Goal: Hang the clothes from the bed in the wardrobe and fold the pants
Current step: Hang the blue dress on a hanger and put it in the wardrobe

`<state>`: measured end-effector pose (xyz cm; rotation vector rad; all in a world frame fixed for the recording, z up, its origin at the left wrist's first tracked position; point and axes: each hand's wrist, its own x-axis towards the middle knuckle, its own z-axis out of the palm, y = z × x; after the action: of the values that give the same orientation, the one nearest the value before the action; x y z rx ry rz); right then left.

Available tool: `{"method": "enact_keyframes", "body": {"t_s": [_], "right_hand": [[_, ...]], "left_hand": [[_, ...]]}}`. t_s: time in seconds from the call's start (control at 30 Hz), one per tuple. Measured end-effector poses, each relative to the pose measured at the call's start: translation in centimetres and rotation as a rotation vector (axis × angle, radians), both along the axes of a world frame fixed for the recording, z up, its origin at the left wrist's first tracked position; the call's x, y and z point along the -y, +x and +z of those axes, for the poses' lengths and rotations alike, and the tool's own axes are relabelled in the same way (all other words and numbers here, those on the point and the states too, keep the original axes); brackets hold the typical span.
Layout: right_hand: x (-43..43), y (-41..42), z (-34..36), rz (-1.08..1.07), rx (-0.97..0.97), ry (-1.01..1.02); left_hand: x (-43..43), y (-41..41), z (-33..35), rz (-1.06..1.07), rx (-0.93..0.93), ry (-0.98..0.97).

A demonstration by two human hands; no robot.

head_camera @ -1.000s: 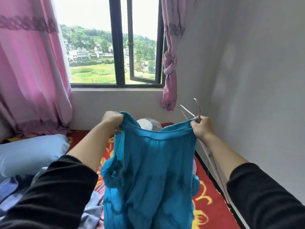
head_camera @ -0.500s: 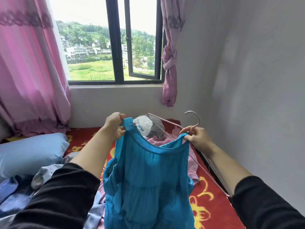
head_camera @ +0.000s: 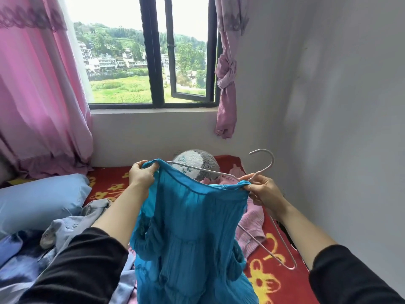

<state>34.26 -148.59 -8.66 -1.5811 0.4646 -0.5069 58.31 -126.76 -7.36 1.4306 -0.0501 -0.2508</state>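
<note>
A blue crinkled garment (head_camera: 192, 233) hangs in the air over the bed, held by its top hem. My left hand (head_camera: 141, 175) pinches the hem's left corner. My right hand (head_camera: 264, 190) grips the right corner together with the neck of a pale wire hanger (head_camera: 263, 165). The hanger's hook points up, one arm runs left behind the hem, the other slopes down to the right. A pink knit garment (head_camera: 252, 222) lies on the bed behind the blue one. Light blue clothes (head_camera: 72, 227) lie crumpled to the left.
The bed has a red blanket with yellow flowers (head_camera: 269, 279). A blue pillow (head_camera: 39, 200) lies at the left and a grey plush toy (head_camera: 195, 163) at the head. A white wall (head_camera: 339, 128) stands close on the right. A window (head_camera: 153, 62) with pink curtains is ahead.
Both hands have come lower and closer to me with the blue garment. The hanger has swung from upright to lying across behind the hem, its left arm now reaching toward my left hand.
</note>
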Motion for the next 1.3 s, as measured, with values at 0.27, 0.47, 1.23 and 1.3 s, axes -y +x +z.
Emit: {"method": "enact_keyframes", "body": {"t_s": [0.27, 0.47, 1.23, 1.3], "right_hand": [[0.6, 1.6, -0.2, 0.125, -0.094, 0.009], [0.4, 4.1, 0.3, 0.201, -0.112, -0.076], [3.0, 4.3, -5.7, -0.737, -0.217, 0.493], [3.0, 4.5, -5.7, -0.803, -0.112, 0.611]], "left_hand": [[-1.0, 0.3, -1.4, -0.243, 0.287, 0.160], [-0.2, -1.3, 0.4, -0.730, 0.472, 0.669], [-0.1, -3.4, -1.0, -0.255, 0.349, 0.523], [0.0, -3.6, -1.1, -0.267, 0.359, 0.496]]}}
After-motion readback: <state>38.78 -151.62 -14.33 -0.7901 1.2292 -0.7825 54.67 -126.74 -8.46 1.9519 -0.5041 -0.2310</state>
